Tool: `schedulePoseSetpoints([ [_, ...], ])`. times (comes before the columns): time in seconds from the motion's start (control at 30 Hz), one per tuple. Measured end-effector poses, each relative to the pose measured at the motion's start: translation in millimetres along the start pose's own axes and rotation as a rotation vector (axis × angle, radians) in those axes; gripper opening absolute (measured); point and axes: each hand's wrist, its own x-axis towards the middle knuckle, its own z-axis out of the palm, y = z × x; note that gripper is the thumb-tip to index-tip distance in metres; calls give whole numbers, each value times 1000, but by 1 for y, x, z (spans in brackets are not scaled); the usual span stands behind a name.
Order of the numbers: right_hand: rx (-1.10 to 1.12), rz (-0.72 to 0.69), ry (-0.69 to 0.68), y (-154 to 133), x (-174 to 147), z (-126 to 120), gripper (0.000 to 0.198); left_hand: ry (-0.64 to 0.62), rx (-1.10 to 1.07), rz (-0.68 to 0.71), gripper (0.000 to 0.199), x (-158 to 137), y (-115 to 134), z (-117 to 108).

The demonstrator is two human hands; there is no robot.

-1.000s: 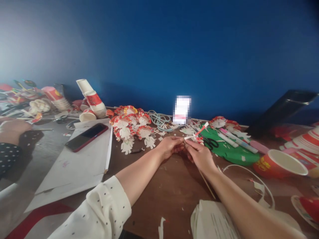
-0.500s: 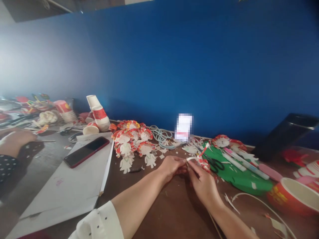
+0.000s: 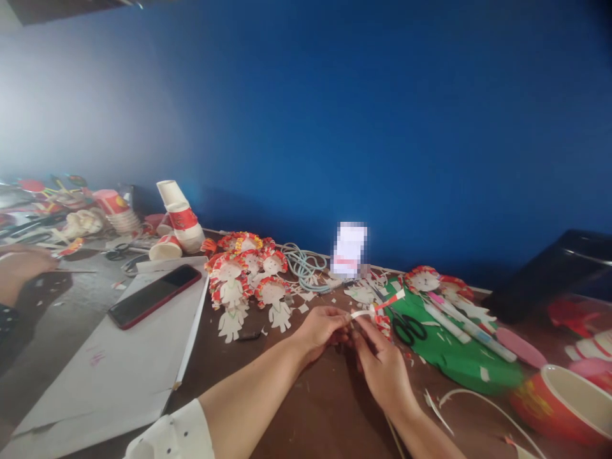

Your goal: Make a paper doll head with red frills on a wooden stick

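My left hand [image 3: 325,333] and my right hand [image 3: 382,363] meet over the brown table, fingertips pinched together on a paper cut-out [image 3: 362,313]. Its curved white edge shows above the fingers, and a red and white strip sticks out to the right. Red-fringed paper [image 3: 384,326] peeks out behind my right hand; the rest is hidden by the fingers. Left of my hands lie several paper dolls [image 3: 231,290] with red frilled heads and white bodies. Black-handled scissors [image 3: 409,329] rest on green paper [image 3: 459,363] to the right.
A phone [image 3: 155,296] lies on a white board [image 3: 95,363] at left. Stacked paper cups [image 3: 184,220] stand near the blue partition [image 3: 306,127]. A red bowl-like paper cup [image 3: 540,408] sits at right. Another person's hand [image 3: 26,264] is at far left.
The view has shifted slightly, so the table things appear a little further left and lower. Both hands stay together on the paper cut-out; its red and white strip now shows more clearly.
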Motion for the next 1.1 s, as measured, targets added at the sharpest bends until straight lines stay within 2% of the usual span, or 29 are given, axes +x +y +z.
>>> schedulePoseSetpoints([
  [0.13,72,101,-1,3,1,1,48,70,39,-67,16,5,6,10],
  [0.3,161,278,-59,8,3,2,64,102,116,-132,14,14,9,21],
  [0.57,164,315,-40,10,0,0,63,35,151,-139,11,19,8,14],
  [0.93,121,375,-52,12,-7,-5,64,26,124,-157,12,19,4,14],
  [1.1,127,346,-40,10,-7,-7,61,38,104,-165,13,14,7,16],
])
